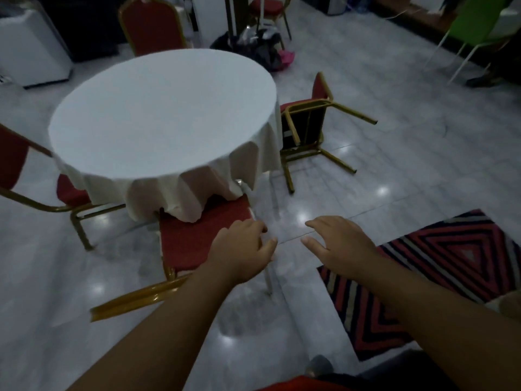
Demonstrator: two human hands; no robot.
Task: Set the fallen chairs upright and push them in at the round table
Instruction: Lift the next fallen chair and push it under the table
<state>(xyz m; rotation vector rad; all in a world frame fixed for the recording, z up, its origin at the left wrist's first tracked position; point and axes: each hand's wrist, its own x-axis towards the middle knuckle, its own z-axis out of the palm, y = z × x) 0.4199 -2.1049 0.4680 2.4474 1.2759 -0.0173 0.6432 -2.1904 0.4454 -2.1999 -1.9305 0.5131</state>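
Bare fingers [306,242] of both hands spread open, gripping nothing. Beyond, a fallen chair [306,128] lies on its side beside the round bench [163,111]; rigid metal frame (probably light), best taken at backrest and seat edge.

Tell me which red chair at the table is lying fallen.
The chair on the table's right side: it lies tipped, gold legs pointing sideways. The other red chairs stand upright.

Dim indoor light, bluish cast; ceiling lamps glare as white spots on glossy floor [380,190]; soft motion blur; wide-angle bending at edges.
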